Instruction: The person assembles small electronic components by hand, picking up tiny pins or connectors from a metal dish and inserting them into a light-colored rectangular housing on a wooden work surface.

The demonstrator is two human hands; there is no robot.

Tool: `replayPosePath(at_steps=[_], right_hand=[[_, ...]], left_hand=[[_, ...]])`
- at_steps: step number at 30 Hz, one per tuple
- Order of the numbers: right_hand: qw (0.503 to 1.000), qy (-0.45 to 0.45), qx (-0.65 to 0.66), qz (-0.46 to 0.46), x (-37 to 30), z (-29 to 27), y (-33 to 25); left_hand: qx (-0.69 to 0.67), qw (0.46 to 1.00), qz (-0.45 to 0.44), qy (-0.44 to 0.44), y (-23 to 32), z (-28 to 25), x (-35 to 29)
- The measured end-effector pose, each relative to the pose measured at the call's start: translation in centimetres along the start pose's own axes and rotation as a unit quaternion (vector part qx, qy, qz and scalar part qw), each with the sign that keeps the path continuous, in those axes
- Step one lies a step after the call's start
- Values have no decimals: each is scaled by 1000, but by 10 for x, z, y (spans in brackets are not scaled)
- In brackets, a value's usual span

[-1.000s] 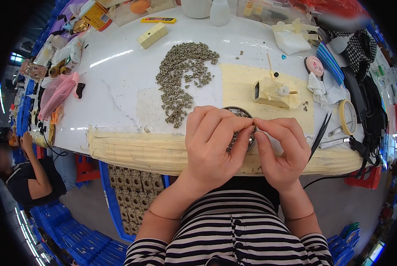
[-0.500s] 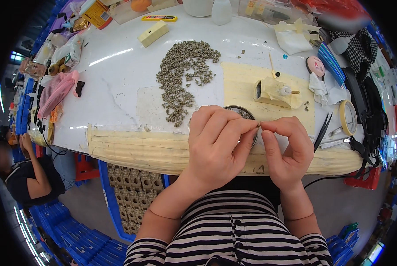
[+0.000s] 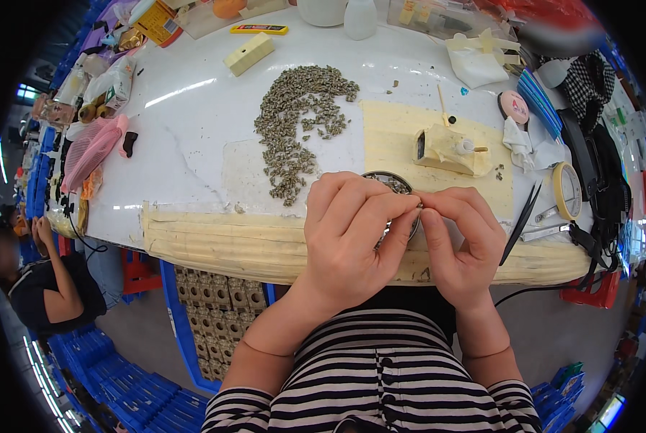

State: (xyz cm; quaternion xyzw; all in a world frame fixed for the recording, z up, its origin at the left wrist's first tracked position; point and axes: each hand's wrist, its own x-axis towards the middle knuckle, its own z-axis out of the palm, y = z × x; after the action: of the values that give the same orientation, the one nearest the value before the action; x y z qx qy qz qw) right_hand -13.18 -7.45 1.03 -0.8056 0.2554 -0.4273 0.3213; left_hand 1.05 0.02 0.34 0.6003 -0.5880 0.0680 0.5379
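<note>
My left hand [image 3: 352,234] and my right hand [image 3: 461,234] meet fingertip to fingertip above the near edge of the table. Each pinches at a tiny piece between them, too small and covered to name. Partly hidden under my hands is a round dark-rimmed dish [image 3: 389,175] with small metal parts in it. Beyond my left hand spreads a pile of small metal parts [image 3: 301,101] on the white tabletop. Past my right hand, a tape-wrapped block [image 3: 449,150] with a white nozzle-like piece sits on a sheet of masking tape. Black tweezers [image 3: 523,222] lie beside my right hand.
A tape roll [image 3: 567,191] lies at the right, near a black bag. A cream block [image 3: 250,55] and a yellow box cutter [image 3: 259,29] are at the back. Below the table edge stands a blue crate [image 3: 182,325] of metal blocks. Another person [image 3: 56,289] sits at far left.
My right hand has shifted slightly left, its fingertips closing against those of my left hand. The left hand has barely moved.
</note>
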Motion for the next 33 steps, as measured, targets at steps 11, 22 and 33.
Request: replayPosePath(at_steps=[11, 22, 33], right_hand=[[1000, 13, 12, -17, 0, -2, 0], [996, 11, -34, -87, 0, -1, -3], [997, 21, -29, -73, -1, 0, -2]], left_hand=[[0, 1000, -8, -12, 0, 0, -1], [4, 1000, -14, -17, -1, 1, -2], [3, 1000, -16, -20, -1, 1, -2]])
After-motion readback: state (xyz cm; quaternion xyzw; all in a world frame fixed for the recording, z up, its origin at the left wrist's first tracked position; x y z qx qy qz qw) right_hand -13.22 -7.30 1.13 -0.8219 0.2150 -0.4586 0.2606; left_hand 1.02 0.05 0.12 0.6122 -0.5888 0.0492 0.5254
